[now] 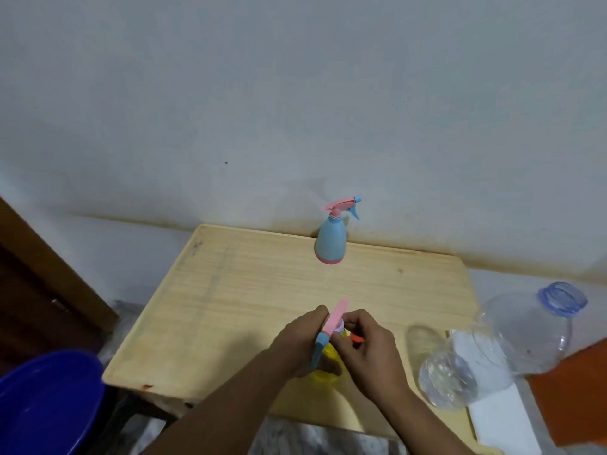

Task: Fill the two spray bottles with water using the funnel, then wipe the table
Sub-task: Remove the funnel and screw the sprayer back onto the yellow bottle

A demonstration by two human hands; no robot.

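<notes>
Head view: you look down at a small wooden table (230, 290) set against a pale wall.
Yellow spray bottle (330, 366): it stands near the front edge of the table, close to you, mostly hidden behind your two hands.
Spray head (331, 320): pink with a blue trigger, it sits at the neck of the yellow bottle, tilted, its pink top pointing away from you. Whether it is screwed on or loose cannot be told.
Left hand (300, 343): your fingers are curled around the spray head and the top of the yellow bottle, grasping them from the left.
Right hand (369, 349): your fingers are pinched at the bottle's neck, just under the pink cap, gripping from the right.
Orange piece (357, 338): a small orange tip shows just beyond your right fingers; what it is cannot be told.
Blue spray bottle (331, 241): it stands upright at the far edge of the table, next to the wall, pink spray head on, well apart from your hands.
Water bottle (505, 343): a large clear plastic bottle with an open blue-rimmed mouth leans at the table's right edge, with some water inside.
Blue tub (49, 399): a dark blue container sits low at the left, off the table.
</notes>
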